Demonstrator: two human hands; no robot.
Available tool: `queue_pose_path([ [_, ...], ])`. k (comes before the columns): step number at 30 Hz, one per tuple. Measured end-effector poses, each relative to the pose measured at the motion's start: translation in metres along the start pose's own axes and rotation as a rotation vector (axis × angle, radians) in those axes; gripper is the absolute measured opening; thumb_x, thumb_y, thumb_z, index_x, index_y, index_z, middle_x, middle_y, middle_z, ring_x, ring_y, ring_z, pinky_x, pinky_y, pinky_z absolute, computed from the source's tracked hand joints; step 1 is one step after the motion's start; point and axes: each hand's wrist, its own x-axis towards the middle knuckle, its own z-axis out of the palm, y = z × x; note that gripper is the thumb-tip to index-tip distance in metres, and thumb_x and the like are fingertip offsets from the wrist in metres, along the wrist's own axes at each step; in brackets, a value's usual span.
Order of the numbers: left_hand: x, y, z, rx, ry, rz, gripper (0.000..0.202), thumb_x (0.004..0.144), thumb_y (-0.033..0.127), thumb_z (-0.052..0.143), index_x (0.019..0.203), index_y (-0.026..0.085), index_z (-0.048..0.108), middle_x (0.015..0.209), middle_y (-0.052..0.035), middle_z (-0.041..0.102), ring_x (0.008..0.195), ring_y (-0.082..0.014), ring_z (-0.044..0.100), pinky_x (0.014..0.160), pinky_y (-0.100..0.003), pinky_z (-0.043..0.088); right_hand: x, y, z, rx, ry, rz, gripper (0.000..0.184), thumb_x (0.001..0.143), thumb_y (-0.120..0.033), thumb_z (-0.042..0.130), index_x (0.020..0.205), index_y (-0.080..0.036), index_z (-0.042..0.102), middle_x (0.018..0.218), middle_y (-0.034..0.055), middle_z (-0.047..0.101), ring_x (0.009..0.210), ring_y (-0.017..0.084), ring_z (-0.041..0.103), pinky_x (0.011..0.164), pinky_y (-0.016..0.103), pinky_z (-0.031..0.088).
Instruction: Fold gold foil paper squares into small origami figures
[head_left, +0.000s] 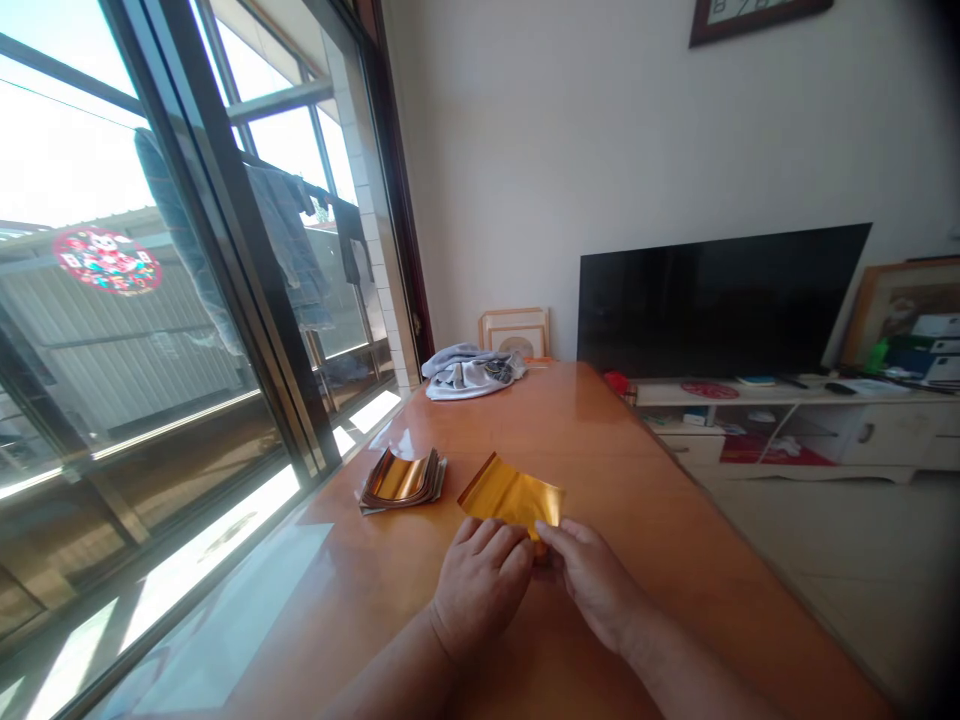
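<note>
A shiny gold foil sheet is held over the wooden table, its far part sticking out beyond my fingers. My left hand is closed on the sheet's near edge, knuckles up, and hides part of it. With thumb and fingers, my right hand pinches the sheet at its near right side. The two hands almost touch each other. Left of the sheet, a stack of curled gold foil sheets lies on the table.
A bundle of grey cloth lies at the table's far end, in front of small wooden frames. Glass sliding doors run along the left. A television stands on a low white cabinet at the right.
</note>
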Motion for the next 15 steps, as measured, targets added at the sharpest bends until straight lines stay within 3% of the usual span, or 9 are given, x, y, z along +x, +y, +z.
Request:
queue_pose_path([
  [2, 0.0, 0.0, -0.002, -0.072, -0.033, -0.001, 0.019, 0.095, 0.036, 0.057, 0.109, 0.027, 0.066, 0.107, -0.0069, 0.071, 0.094, -0.022, 0.063, 0.084, -0.039, 0.043, 0.002, 0.001, -0.002, 0.004, 0.023, -0.013, 0.032, 0.086, -0.045, 0.068, 0.099, -0.016, 0.072, 0.095, 0.0082, 0.074, 0.085, 0.023, 0.068, 0.08, 0.035, 0.053],
  [5, -0.002, -0.005, -0.003, -0.205, 0.003, -0.063, 0.04, 0.087, 0.052, 0.064, 0.117, 0.025, 0.064, 0.109, -0.0103, 0.069, 0.097, -0.0258, 0.062, 0.088, -0.042, 0.046, 0.003, 0.0, -0.005, -0.018, 0.069, -0.024, 0.03, 0.086, -0.043, 0.067, 0.098, -0.016, 0.072, 0.09, 0.0072, 0.075, 0.081, 0.022, 0.068, 0.075, 0.034, 0.053],
  [10, -0.006, -0.022, 0.006, -0.439, 0.19, -0.372, 0.021, 0.097, 0.033, 0.052, 0.113, 0.023, 0.061, 0.108, -0.0092, 0.066, 0.095, -0.0197, 0.063, 0.087, -0.035, 0.05, 0.002, -0.006, -0.008, 0.009, 0.074, -0.026, 0.029, 0.086, -0.04, 0.065, 0.101, -0.017, 0.071, 0.092, 0.0088, 0.076, 0.076, 0.023, 0.07, 0.065, 0.032, 0.053],
  [15, -0.006, -0.037, 0.018, -0.551, 0.308, -0.72, 0.029, 0.091, 0.039, 0.058, 0.113, 0.021, 0.06, 0.092, -0.0044, 0.066, 0.072, -0.0155, 0.061, 0.068, -0.029, 0.051, 0.0, -0.011, -0.008, 0.043, 0.121, 0.046, 0.028, 0.084, -0.04, 0.065, 0.105, -0.021, 0.069, 0.097, 0.0088, 0.077, 0.08, 0.027, 0.072, 0.059, 0.033, 0.054],
])
